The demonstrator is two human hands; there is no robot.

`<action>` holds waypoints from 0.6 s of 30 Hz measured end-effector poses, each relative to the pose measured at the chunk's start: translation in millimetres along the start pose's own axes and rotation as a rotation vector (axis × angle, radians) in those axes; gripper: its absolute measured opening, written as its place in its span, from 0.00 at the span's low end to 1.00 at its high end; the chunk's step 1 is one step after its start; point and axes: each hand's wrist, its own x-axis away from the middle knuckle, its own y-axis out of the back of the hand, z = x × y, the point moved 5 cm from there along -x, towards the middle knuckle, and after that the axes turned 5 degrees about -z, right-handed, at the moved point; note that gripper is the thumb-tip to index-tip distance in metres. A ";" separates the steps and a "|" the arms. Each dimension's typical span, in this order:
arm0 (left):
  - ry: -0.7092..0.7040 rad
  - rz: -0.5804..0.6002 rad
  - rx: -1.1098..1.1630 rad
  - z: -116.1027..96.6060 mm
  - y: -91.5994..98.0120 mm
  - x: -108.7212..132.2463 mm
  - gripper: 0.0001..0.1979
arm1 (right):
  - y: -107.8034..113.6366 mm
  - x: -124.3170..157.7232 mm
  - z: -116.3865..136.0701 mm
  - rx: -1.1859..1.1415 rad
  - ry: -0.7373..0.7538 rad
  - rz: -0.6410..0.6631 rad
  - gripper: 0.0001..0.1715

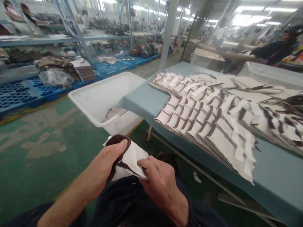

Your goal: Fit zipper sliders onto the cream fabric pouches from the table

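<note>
A folded cream fabric piece with dark brown edging [134, 155] is held over my lap, between both hands. My left hand [104, 167] grips its left side, the thumb pressed on the brown edge. On the right, my right hand [158, 175] pinches the lower corner with thumb and fingers; the fingertips underneath are hidden. Beside me, rows of overlapping cream pieces with brown edges [187, 115] lie on the blue-grey table [146, 97]. White strips [239, 145] rest across some of those pieces.
A white plastic tub [87, 110] stands at the table's far left corner with some fabric inside. Blue pallets [104, 71] hold stacks and bagged bundles behind it. A grey post [168, 34] rises beyond the table. A person in dark clothing [272, 52] is at the right.
</note>
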 end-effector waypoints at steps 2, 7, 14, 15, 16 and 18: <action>-0.091 0.021 -0.090 1.7 5.9 4.7 0.38 | 10.2 1.0 -1.9 0.015 -0.001 0.013 0.20; -0.370 0.047 -0.480 -3.0 3.9 23.2 0.31 | 29.5 10.8 -0.4 0.079 0.002 0.108 0.19; -0.448 -0.003 -0.635 -4.4 -13.3 29.7 0.21 | 32.1 29.7 2.2 0.104 -0.007 0.224 0.17; -0.464 -0.026 -0.660 -1.3 -12.4 28.6 0.21 | 31.1 33.4 3.1 0.106 -0.013 0.252 0.17; -0.482 -0.067 -0.677 2.1 -10.6 27.4 0.19 | 29.9 37.3 4.4 0.110 -0.021 0.279 0.17; -0.491 -0.151 -0.680 10.6 -7.2 24.9 0.19 | 27.4 44.7 8.2 0.119 -0.038 0.323 0.17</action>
